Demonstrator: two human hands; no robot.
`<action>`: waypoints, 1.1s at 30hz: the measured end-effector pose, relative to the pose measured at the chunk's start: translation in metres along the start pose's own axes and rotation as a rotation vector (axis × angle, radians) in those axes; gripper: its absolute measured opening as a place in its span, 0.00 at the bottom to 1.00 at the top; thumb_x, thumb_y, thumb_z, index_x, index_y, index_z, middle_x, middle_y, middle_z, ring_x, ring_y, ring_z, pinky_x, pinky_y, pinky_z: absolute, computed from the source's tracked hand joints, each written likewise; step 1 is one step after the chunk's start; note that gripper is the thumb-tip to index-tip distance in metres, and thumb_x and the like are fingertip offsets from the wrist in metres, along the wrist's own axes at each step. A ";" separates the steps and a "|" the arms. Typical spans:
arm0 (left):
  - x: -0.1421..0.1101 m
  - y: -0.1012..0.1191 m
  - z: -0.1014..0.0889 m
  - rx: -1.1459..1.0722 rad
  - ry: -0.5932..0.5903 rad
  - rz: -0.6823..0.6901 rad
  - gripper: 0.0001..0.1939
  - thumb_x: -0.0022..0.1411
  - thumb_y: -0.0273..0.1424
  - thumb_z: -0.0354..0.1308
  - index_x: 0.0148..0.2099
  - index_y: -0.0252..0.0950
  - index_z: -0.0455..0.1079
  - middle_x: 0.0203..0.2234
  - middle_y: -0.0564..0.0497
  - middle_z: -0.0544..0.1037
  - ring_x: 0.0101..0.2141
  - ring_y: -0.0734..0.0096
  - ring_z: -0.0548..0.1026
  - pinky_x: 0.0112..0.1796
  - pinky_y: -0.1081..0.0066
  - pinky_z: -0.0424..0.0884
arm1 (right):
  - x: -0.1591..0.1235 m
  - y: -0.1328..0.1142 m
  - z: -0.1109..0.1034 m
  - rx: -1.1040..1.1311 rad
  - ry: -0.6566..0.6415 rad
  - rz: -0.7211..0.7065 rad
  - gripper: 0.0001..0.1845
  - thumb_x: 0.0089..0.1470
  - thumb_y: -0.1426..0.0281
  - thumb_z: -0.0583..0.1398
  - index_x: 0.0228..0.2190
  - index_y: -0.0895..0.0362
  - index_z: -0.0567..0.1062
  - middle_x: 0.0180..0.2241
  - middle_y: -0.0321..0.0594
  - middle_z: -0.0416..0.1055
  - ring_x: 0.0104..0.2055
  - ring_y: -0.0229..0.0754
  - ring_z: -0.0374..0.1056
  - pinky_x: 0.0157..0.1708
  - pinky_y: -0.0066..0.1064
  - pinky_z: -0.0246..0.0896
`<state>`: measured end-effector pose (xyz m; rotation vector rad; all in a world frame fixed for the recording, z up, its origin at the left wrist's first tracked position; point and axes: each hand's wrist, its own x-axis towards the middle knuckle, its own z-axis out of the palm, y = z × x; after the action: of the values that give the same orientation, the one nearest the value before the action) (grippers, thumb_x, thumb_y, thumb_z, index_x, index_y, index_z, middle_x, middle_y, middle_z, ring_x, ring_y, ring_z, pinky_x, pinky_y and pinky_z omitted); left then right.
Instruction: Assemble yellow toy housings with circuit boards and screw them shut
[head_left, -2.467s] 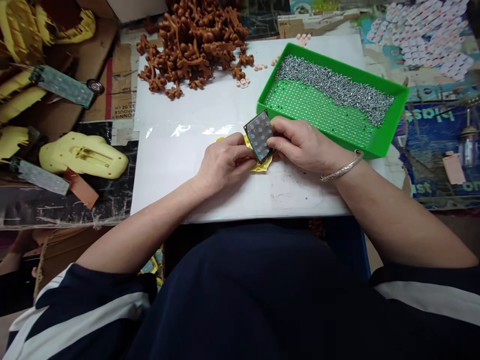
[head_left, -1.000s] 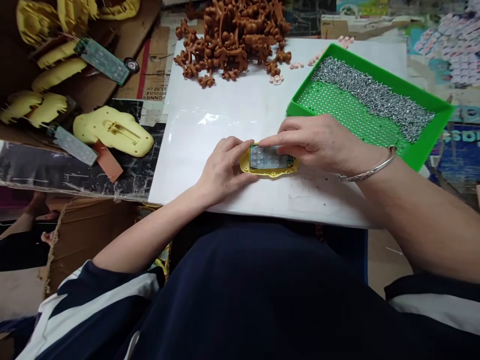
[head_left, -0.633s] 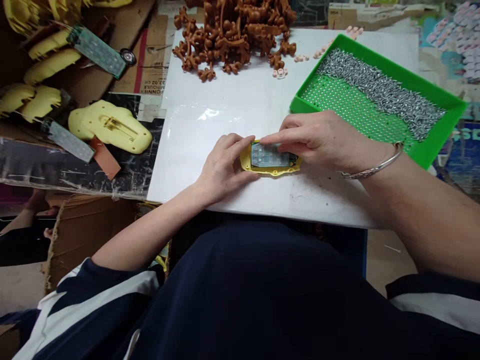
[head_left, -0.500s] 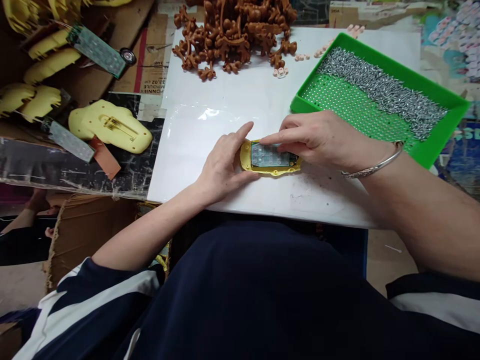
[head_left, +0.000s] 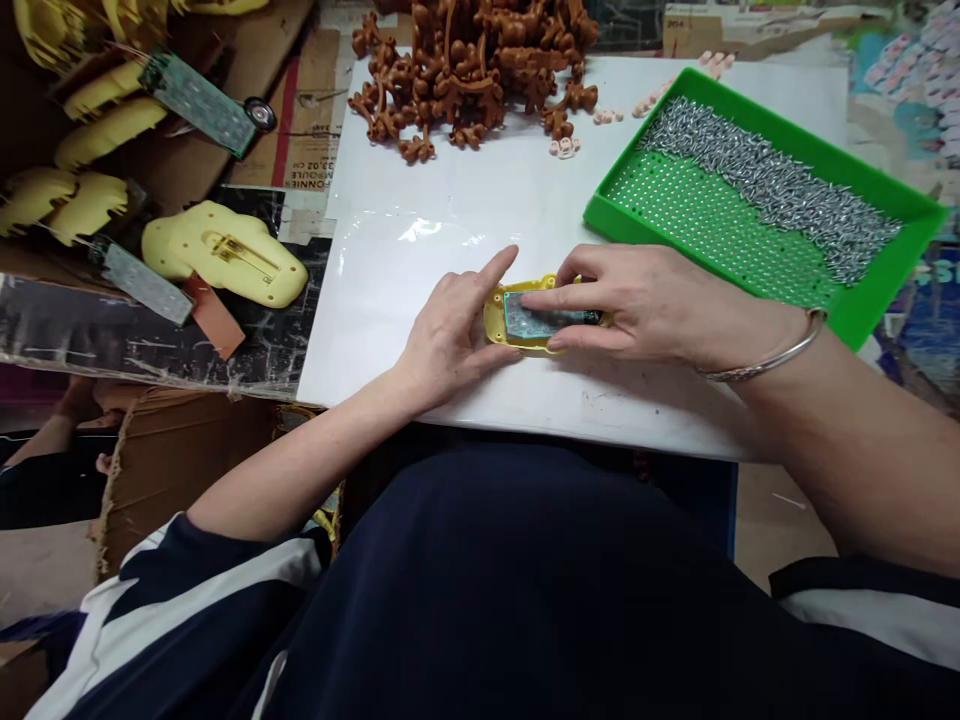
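A yellow plastic shell (head_left: 493,318) lies open side up on the white tabletop. A green circuit board (head_left: 525,322) sits inside it, its right part hidden under my fingers. My left hand (head_left: 448,330) grips the shell's left end, thumb along the near edge and index finger extended past the far side. Over the right end is my right hand (head_left: 634,300). Its index fingertip presses on the board, while the thumb and another finger straddle the shell's near and far edges.
A green tray (head_left: 727,235) of small screws (head_left: 780,180) stands at the right. Brown plastic parts (head_left: 472,75) are heaped at the back, near small pink pieces (head_left: 565,147). At left lie a yellow shell (head_left: 225,250), circuit boards (head_left: 202,103) and a cardboard box (head_left: 180,460).
My right hand has shifted slightly towards me, its thumb now out at the shell's near edge. The board looks turned a little in the shell. My left hand keeps its hold.
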<state>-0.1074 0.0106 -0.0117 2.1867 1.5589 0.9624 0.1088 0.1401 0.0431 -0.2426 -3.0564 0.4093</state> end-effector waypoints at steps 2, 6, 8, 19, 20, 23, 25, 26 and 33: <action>0.001 0.002 0.000 -0.012 -0.003 -0.028 0.42 0.65 0.57 0.52 0.73 0.44 0.46 0.48 0.45 0.76 0.43 0.62 0.73 0.45 0.60 0.71 | -0.002 -0.002 0.005 -0.035 0.036 -0.007 0.24 0.68 0.54 0.49 0.53 0.51 0.76 0.37 0.44 0.69 0.35 0.42 0.63 0.32 0.32 0.56; 0.002 0.004 -0.002 -0.018 -0.017 -0.058 0.45 0.64 0.59 0.52 0.72 0.39 0.46 0.48 0.44 0.77 0.42 0.61 0.73 0.45 0.59 0.72 | -0.003 -0.006 0.011 -0.040 0.075 0.025 0.26 0.69 0.54 0.45 0.49 0.51 0.78 0.37 0.44 0.69 0.36 0.43 0.62 0.32 0.33 0.54; 0.002 0.005 -0.003 -0.019 -0.036 -0.078 0.45 0.64 0.58 0.53 0.72 0.38 0.47 0.49 0.43 0.77 0.42 0.60 0.73 0.46 0.59 0.72 | -0.003 -0.007 0.010 -0.019 0.057 0.071 0.25 0.68 0.54 0.46 0.50 0.50 0.78 0.38 0.45 0.69 0.36 0.43 0.61 0.33 0.34 0.54; 0.004 0.009 -0.004 -0.020 -0.067 -0.133 0.42 0.65 0.57 0.54 0.71 0.38 0.49 0.50 0.44 0.77 0.43 0.61 0.73 0.46 0.59 0.71 | -0.003 -0.007 0.007 0.030 0.017 0.093 0.26 0.68 0.54 0.47 0.51 0.52 0.78 0.39 0.47 0.70 0.37 0.43 0.60 0.35 0.35 0.55; 0.005 0.009 -0.005 -0.020 -0.067 -0.131 0.42 0.65 0.57 0.54 0.70 0.38 0.50 0.50 0.44 0.77 0.42 0.61 0.73 0.46 0.59 0.71 | -0.003 -0.007 0.007 0.033 0.015 0.095 0.26 0.68 0.54 0.47 0.51 0.52 0.78 0.39 0.47 0.70 0.37 0.43 0.60 0.35 0.35 0.55; 0.005 0.010 -0.006 -0.022 -0.062 -0.117 0.44 0.65 0.57 0.53 0.71 0.35 0.49 0.49 0.44 0.77 0.42 0.61 0.72 0.46 0.60 0.72 | -0.003 -0.007 0.008 0.043 0.028 0.099 0.25 0.68 0.54 0.48 0.51 0.52 0.78 0.38 0.47 0.70 0.37 0.43 0.60 0.34 0.35 0.55; 0.004 0.010 -0.006 -0.013 -0.062 -0.114 0.44 0.65 0.57 0.53 0.71 0.34 0.49 0.49 0.43 0.77 0.42 0.62 0.72 0.46 0.60 0.72 | -0.003 -0.007 0.008 0.035 0.046 0.090 0.25 0.68 0.54 0.48 0.50 0.52 0.78 0.38 0.46 0.69 0.36 0.43 0.60 0.34 0.35 0.54; 0.004 0.009 -0.005 -0.010 -0.057 -0.109 0.44 0.65 0.57 0.53 0.71 0.34 0.49 0.49 0.43 0.77 0.42 0.62 0.72 0.46 0.60 0.72 | -0.003 -0.008 0.008 0.020 0.052 0.081 0.24 0.68 0.55 0.48 0.50 0.52 0.78 0.37 0.46 0.69 0.36 0.43 0.60 0.33 0.34 0.54; 0.003 0.009 -0.004 -0.008 -0.009 -0.066 0.42 0.65 0.57 0.53 0.71 0.39 0.50 0.48 0.45 0.78 0.42 0.62 0.74 0.45 0.60 0.74 | -0.001 -0.010 0.007 -0.137 0.055 0.031 0.20 0.67 0.58 0.51 0.48 0.50 0.79 0.35 0.44 0.67 0.34 0.41 0.59 0.27 0.32 0.50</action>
<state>-0.1029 0.0101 -0.0027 2.1171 1.6093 0.9365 0.1074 0.1286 0.0389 -0.3016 -3.0335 0.1906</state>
